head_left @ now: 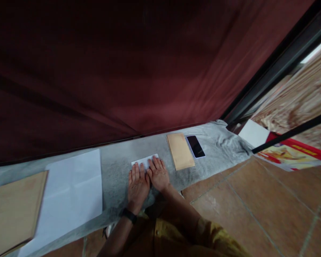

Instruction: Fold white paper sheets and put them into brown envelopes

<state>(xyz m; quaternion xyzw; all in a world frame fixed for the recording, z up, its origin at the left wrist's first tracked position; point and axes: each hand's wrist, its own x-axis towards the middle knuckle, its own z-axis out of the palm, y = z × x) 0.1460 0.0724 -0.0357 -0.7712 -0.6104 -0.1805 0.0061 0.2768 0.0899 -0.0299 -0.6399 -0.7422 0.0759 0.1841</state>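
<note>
A small folded white paper [145,161] lies on the grey cloth-covered surface, mostly hidden under my fingers. My left hand [138,181] rests flat on its left part, fingers stretched out. Beside it, my right hand [158,175] presses flat on the right part, and the two thumbs meet near the middle. Neither hand grips anything. Just right of my right hand lies a stack of small brown envelopes [180,151]. A dark-screened phone [195,146] sits beyond them.
Large white sheets [75,185] lie at the left, with big brown envelopes [14,210] partly over them. A dark red curtain [139,71] hangs behind the narrow grey cloth [115,167]. At right are a dark metal frame [278,60], a colourful printed box [294,153] and floor tiles [238,207].
</note>
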